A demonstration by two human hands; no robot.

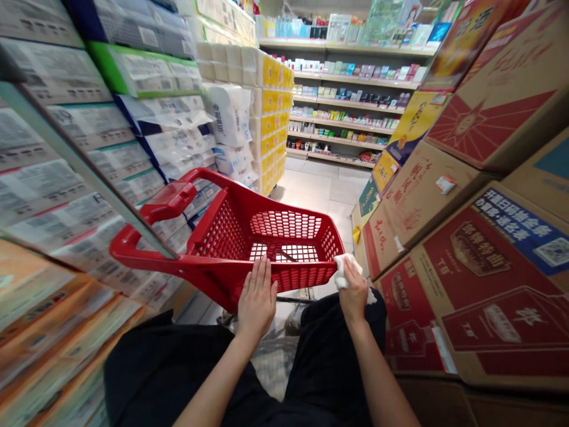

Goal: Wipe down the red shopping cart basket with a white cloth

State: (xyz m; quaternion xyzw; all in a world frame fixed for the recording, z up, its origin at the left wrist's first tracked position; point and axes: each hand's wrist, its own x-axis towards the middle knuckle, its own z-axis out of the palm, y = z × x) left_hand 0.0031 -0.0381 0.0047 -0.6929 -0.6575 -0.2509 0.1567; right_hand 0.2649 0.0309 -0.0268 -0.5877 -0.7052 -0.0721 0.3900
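Note:
A red plastic shopping basket on a trolley frame (217,234) stands in front of me, with a perforated wall and a long red pull handle (169,201) reaching to the left. My left hand (256,299) lies flat against the near rim, fingers together and gripping nothing. My right hand (354,290) presses a crumpled white cloth (343,271) onto the basket's right corner. The basket's inside looks bare apart from a thin grey bar on its floor.
Wrapped packs of toilet paper (173,136) tower on the left, and printed cardboard cartons (466,249) are stacked on the right. Between them a narrow tiled aisle (311,193) leads to shelves of small packaged goods (342,101). My black trousers fill the bottom of the view.

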